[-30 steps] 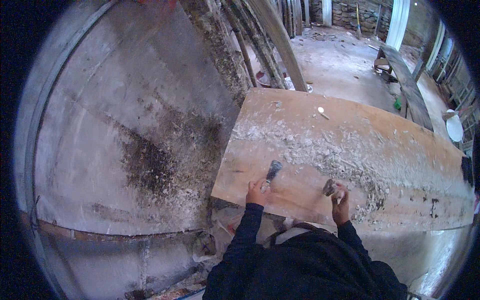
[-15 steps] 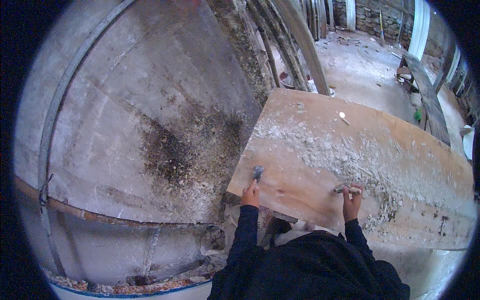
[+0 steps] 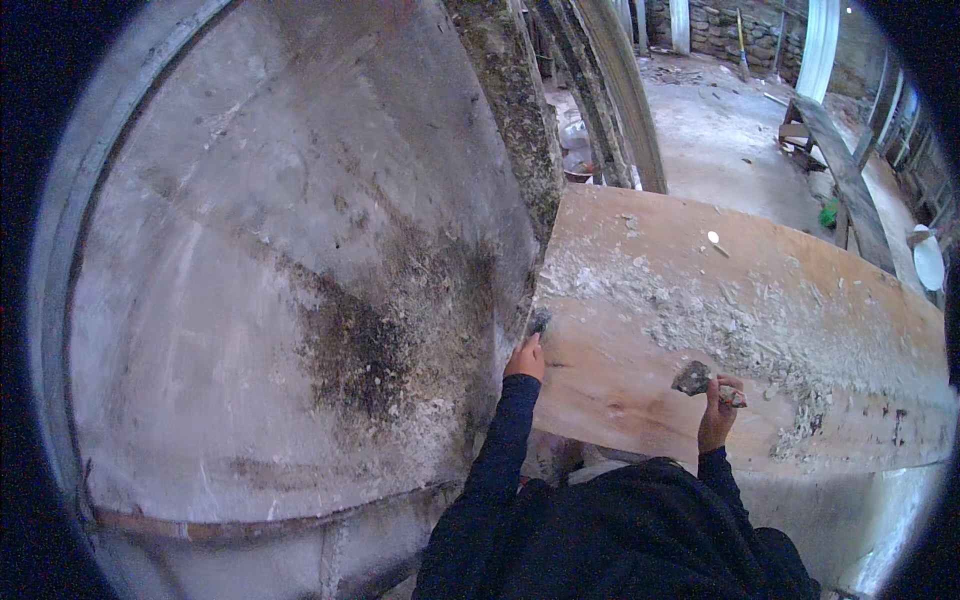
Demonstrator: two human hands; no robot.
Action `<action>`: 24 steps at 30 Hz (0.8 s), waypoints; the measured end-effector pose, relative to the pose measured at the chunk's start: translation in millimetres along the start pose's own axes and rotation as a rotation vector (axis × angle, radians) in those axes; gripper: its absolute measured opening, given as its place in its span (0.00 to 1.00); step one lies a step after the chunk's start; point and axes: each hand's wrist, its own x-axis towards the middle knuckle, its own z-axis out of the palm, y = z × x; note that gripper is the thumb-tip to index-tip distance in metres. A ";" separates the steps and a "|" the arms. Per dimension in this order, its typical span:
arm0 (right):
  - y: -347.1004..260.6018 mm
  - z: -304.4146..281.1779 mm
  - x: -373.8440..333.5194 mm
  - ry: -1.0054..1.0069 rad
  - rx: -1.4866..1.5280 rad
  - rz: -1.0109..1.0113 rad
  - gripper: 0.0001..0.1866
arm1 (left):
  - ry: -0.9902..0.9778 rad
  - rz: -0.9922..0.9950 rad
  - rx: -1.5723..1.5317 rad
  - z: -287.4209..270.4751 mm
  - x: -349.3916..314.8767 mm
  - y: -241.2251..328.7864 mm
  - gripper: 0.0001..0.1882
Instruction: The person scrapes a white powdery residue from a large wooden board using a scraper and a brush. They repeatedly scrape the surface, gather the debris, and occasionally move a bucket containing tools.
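My left hand (image 3: 524,360) is closed round a small grey-bladed scraper (image 3: 540,321), whose blade lies at the left edge of a wooden board (image 3: 610,345). The grip is mostly hidden in my fingers. In my right hand (image 3: 715,420) is a putty knife (image 3: 691,378) with a broad, dark, smeared blade pointing left and a pale, crusted handle. It is held over the board's near half. Whitish crumbs and flakes (image 3: 735,335) run across the board in a wide band. A small white disc (image 3: 713,238) lies toward the far edge.
A large curved grey panel (image 3: 200,330), stained dark near its middle, fills the left side. Upright beams (image 3: 610,100) stand behind the board. Farther right are a wooden bench (image 3: 845,180), a broom (image 3: 742,45) and a white round object (image 3: 928,262).
My left hand has moved with its scraper to the board's left edge. My right hand has turned the putty knife so its blade shows broad side up. The view has shifted left.
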 end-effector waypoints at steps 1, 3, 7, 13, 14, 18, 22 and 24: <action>3.1 6.5 -4.2 -0.002 0.032 0.053 0.04 | -0.066 0.002 0.012 -4.8 -1.9 -4.3 0.19; -7.0 21.1 -8.5 0.008 -0.025 -0.009 0.04 | -0.148 0.035 0.032 -10.9 -14.1 -13.6 0.19; -23.7 55.3 -23.9 0.042 0.044 0.006 0.04 | -0.183 0.062 0.055 -18.6 -23.7 -27.4 0.19; -41.7 84.4 -45.1 -0.032 -0.052 0.005 0.05 | -0.158 0.148 0.063 -46.1 22.9 -3.5 0.20; -42.5 83.4 -46.1 -0.024 -0.040 0.027 0.05 | -0.172 0.178 0.051 -43.9 21.8 -8.5 0.20; -41.5 83.4 -48.2 -0.017 -0.013 0.084 0.06 | -0.225 0.205 -0.001 -28.5 -9.1 -51.7 0.20; -54.0 95.3 -47.9 0.001 0.140 0.227 0.06 | -0.208 0.179 0.029 -37.7 -9.1 -34.2 0.19; -57.0 105.5 -45.9 -0.025 0.129 0.196 0.05 | -0.200 0.168 0.052 -42.4 13.1 -18.6 0.19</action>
